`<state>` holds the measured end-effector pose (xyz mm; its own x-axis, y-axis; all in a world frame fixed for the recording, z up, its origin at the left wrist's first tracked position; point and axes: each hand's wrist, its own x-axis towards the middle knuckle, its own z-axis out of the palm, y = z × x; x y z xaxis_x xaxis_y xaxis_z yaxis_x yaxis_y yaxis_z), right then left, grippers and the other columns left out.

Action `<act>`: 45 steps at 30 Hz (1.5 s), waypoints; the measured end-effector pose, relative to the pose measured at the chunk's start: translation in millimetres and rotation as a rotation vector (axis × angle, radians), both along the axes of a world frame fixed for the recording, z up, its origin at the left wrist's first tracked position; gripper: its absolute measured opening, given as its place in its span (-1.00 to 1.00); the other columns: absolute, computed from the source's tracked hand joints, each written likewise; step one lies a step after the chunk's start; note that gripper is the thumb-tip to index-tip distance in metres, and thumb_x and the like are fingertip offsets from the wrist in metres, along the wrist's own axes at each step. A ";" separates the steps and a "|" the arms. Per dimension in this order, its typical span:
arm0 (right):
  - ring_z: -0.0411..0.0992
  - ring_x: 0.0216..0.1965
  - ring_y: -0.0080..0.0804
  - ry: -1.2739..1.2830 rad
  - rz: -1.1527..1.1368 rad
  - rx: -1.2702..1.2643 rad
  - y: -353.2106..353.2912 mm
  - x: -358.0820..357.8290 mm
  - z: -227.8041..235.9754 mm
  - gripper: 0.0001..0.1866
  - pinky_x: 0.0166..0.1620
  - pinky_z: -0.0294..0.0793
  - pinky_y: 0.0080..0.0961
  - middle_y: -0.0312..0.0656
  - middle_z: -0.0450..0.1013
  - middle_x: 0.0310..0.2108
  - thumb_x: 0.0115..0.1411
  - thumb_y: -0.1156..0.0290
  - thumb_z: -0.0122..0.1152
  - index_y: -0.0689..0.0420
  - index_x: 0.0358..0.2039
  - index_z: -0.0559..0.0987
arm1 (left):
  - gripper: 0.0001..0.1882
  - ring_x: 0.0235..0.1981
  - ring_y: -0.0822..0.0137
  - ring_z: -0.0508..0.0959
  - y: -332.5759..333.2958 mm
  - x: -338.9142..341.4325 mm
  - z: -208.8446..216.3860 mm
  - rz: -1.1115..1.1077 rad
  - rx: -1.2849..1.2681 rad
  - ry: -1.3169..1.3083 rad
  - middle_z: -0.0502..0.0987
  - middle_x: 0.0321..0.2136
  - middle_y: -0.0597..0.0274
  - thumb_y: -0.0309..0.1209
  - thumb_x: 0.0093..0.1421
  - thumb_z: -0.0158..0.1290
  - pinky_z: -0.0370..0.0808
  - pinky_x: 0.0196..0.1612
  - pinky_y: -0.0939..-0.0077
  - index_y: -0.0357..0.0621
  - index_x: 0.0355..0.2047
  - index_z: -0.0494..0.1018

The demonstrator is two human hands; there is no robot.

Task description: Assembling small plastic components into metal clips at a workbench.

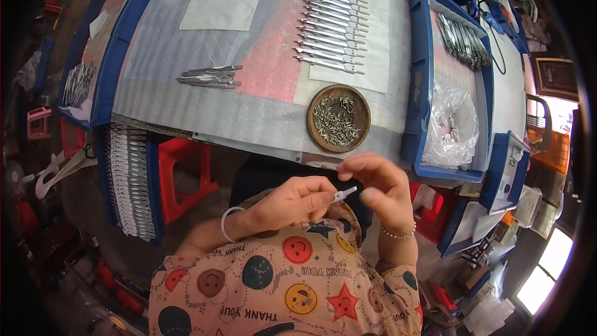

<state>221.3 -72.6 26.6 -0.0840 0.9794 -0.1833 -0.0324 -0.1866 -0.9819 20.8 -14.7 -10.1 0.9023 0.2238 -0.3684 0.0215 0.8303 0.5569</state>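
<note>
My left hand (295, 202) is closed around a slim silver metal piece (345, 194), whose narrow end pokes out past the thumb and forefinger. Most of the piece is hidden in the fingers. Just right of that end is my right hand (384, 191), its fingers curved and thumb apart, with nothing visible between them. Beyond both hands, near the table's front edge, a round brown bowl (313, 134) holds many small metal pins or screws (336, 121). Behind it, slim silver metal tools (333, 31) lie side by side in a long row on white paper.
A small pile of dark, slim metal pieces (210, 76) lies on the foam-covered table (161, 96). To the right stands a blue tray (418, 96) with bundled metal tools and a clear plastic bag (449, 130). Another blue tray (115, 43) is at left, above a crate of metal parts (130, 180).
</note>
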 end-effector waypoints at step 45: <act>-0.10 -0.79 -0.74 0.864 -0.351 -0.306 60.0 -32.6 -25.0 -0.85 -0.73 -0.15 -0.75 -0.44 0.09 -0.77 0.31 0.33 -0.10 0.14 -0.32 0.37 | -0.64 -0.78 0.64 0.19 -15.3 12.3 -31.8 0.141 -0.886 -0.242 0.34 -0.60 0.44 -0.10 0.34 -0.23 0.10 -0.72 0.79 -0.14 -0.22 0.37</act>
<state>188.6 -12.6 1.6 -0.0213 0.8949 -0.4458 -0.8192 -0.2712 -0.5053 33.1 -29.9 -41.9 0.9628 0.0648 -0.2625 -0.1466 0.9409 -0.3055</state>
